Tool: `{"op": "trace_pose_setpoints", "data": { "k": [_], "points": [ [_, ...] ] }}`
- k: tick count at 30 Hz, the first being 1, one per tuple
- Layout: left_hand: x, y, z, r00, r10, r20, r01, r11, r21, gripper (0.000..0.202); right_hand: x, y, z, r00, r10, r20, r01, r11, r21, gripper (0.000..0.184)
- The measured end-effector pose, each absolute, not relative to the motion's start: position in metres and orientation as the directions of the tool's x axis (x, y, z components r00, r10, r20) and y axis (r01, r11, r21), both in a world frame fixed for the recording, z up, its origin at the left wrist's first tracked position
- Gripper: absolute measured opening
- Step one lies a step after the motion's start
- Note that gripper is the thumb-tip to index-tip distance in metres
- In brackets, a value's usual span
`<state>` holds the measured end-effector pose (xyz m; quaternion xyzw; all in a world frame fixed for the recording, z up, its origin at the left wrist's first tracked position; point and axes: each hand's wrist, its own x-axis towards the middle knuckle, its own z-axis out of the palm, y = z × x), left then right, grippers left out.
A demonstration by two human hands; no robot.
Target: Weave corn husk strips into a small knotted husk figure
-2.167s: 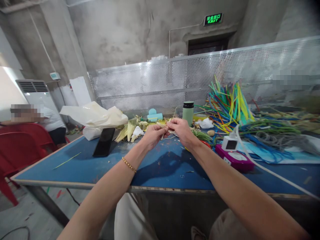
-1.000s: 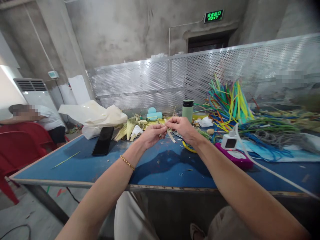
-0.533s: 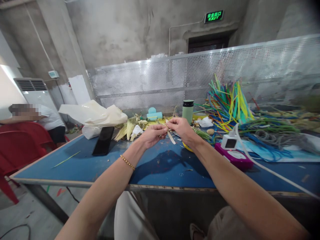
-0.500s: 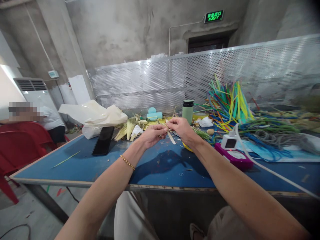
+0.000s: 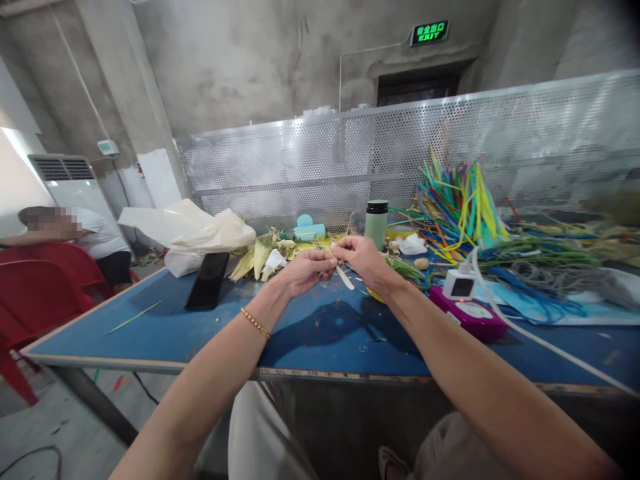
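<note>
Nearest us, both forearms reach out over the blue worktop (image 5: 320, 333), with a beaded bracelet (image 5: 257, 323) on the left wrist. Our left hand (image 5: 307, 270) and right hand (image 5: 363, 259) meet just above the worktop's middle. Each is closed into a fingertip pinch on the same pale strip (image 5: 346, 277), with the other fingers curled in. The strip's free end slants down and to the right, below the right hand and clear of the surface.

We judge the step in hand to be working this strip between the fingertips, splitting or folding it; which of the two is too small to tell. Any further handling calls for a firm pinch on both sides and small, even pulls, since the strip looks thin and easy to tear.

A black phone (image 5: 207, 280) lies to the left of the hands, and a magenta device (image 5: 467, 317) with a white charger (image 5: 460, 285) on it lies to the right. Farther off are corn husks (image 5: 260, 253), a green flask (image 5: 376, 225) and a bundle of coloured strips (image 5: 460, 200), all in front of a perforated metal screen (image 5: 300, 167). Another person (image 5: 95, 240) sits well apart at the far left.
</note>
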<state>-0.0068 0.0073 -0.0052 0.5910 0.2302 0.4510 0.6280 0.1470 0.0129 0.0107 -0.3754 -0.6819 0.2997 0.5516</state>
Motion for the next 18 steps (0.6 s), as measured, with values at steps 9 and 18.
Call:
{"op": "trace_pose_setpoints", "data": {
  "k": [9,18],
  "points": [
    [-0.009,0.005,0.0,0.457,0.851,0.258,-0.327,-0.109,0.939,0.018,0.151,0.016,0.015,-0.103,0.764,0.637,0.359,0.626,-0.692,0.025],
    [-0.01,0.016,-0.001,0.273,0.919,0.284,-0.437,-0.145,0.888,0.012,0.154,0.012,0.022,0.033,0.864,0.502,0.399,0.449,-0.8,0.041]
  ]
}}
